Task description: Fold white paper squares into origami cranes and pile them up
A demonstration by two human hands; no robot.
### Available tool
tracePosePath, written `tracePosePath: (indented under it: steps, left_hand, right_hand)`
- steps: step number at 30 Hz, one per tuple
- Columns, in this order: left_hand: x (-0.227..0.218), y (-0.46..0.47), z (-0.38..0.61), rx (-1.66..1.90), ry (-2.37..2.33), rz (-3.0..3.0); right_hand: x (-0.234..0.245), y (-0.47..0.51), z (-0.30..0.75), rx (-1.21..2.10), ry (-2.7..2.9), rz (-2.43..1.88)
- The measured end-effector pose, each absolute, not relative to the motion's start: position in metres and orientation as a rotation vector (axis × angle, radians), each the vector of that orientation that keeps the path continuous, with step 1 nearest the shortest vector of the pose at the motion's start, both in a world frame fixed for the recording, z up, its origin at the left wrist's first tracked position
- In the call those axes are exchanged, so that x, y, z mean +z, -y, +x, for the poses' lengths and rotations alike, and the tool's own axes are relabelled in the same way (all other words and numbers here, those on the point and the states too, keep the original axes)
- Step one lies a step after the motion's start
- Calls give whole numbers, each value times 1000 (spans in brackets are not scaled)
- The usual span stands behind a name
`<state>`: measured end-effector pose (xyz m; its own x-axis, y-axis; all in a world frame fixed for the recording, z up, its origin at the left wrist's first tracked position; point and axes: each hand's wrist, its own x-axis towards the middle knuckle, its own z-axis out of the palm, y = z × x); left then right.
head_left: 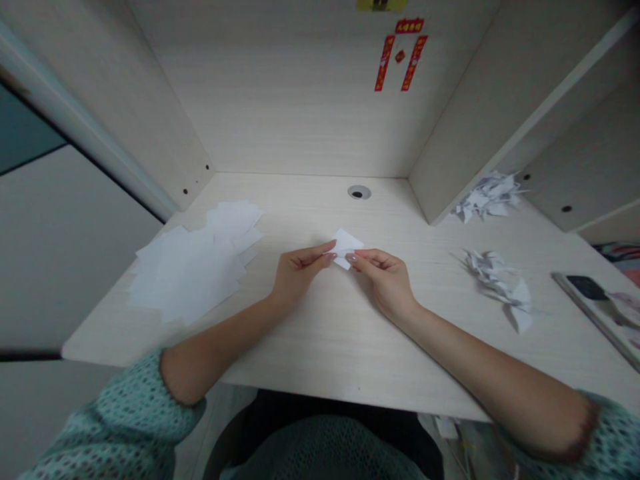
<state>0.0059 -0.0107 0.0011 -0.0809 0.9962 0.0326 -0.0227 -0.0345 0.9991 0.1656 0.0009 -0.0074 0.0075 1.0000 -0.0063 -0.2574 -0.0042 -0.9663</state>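
Observation:
A small white piece of paper (347, 240) is held up between my two hands over the middle of the desk, with a fold across its lower part. My left hand (299, 270) pinches its left edge between thumb and fingers. On the opposite edge, my right hand (384, 277) grips it the same way, the thumb pressing near the fold. To the left lies a spread of flat white paper sheets (195, 267). Folded paper pieces (500, 283) sit in a loose cluster to the right of my right hand.
Another heap of folded paper (487, 197) rests by the upright divider (463, 133) at the right. A phone (600, 307) lies near the right edge. At the back, a round cable hole (359, 193) is set in the desk (320, 353), below red paper decorations (400, 57).

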Motion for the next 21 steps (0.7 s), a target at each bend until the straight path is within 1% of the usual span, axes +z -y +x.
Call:
tracePosePath:
  steps: [21]
  left_hand:
    - [5, 11, 8, 1282, -1198, 1037]
  right_hand:
    - [-9, -3, 165, 1376, 929, -1018]
